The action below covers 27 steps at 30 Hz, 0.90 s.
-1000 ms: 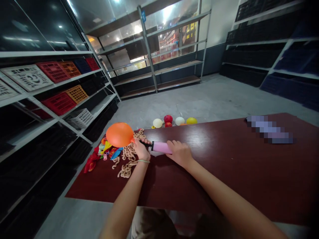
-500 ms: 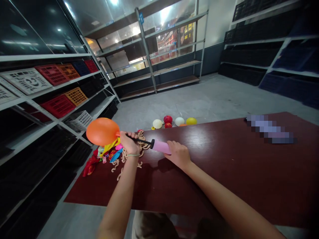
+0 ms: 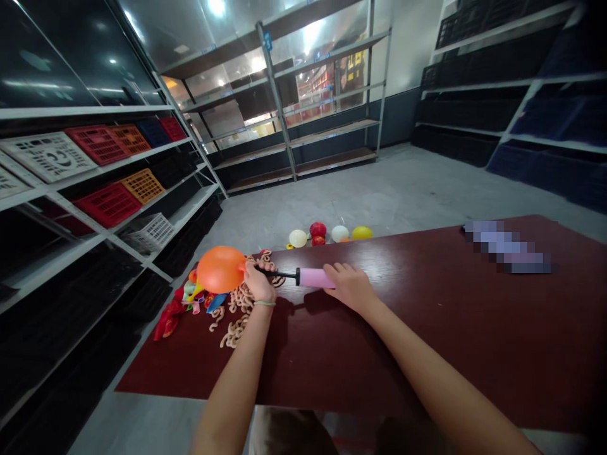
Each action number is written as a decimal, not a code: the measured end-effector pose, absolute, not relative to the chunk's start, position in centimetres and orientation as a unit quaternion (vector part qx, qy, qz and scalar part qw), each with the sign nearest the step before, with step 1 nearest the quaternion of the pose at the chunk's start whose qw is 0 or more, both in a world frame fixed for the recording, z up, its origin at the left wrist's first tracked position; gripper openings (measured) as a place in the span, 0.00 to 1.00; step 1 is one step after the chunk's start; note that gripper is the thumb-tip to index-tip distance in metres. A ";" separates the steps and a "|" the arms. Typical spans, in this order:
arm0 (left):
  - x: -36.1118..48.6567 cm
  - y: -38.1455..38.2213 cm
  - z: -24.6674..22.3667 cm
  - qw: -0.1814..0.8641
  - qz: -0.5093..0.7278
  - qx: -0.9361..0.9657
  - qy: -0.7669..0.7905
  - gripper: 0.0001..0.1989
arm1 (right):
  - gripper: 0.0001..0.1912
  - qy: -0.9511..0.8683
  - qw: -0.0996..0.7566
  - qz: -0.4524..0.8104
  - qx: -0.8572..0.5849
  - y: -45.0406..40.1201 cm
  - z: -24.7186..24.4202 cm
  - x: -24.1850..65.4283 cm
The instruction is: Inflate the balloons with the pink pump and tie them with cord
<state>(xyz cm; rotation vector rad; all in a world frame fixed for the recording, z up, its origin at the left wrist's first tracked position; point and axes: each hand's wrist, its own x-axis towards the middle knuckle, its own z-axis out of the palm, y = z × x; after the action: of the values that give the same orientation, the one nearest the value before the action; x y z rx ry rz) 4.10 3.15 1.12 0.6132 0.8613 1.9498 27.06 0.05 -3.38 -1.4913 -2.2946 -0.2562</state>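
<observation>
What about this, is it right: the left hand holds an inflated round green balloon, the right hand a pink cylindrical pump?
No: the inflated round balloon in the left hand is orange, not green, as the head view shows; the right hand holds the pink pump.

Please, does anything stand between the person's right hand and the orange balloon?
Yes. From the right hand, the pink pump barrel it grips comes first, then the black rod, then the left hand, closed at the neck of the orange balloon.

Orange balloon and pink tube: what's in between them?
In the head view, the left hand and a black rod lie between the orange balloon and the pink tube.
</observation>
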 end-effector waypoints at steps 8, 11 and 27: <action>4.8 2.8 1.4 0.365 0.849 0.144 0.353 0.09 | 0.19 -0.749 0.195 -0.124 -0.621 0.3 -1.5 27.6; 6.3 1.9 0.7 0.351 0.851 0.135 0.367 0.09 | 0.20 -0.761 0.201 -0.112 -0.607 -1.1 -1.3 24.7; 3.3 1.8 2.2 0.342 0.858 0.147 0.353 0.08 | 0.24 -0.717 0.240 -0.142 -0.639 0.6 -1.9 28.9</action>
<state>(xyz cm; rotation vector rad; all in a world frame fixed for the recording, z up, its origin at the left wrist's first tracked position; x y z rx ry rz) 3.28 1.75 2.23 0.3832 0.9189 2.2324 28.94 0.63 -1.90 -1.7494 -1.9630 -0.3874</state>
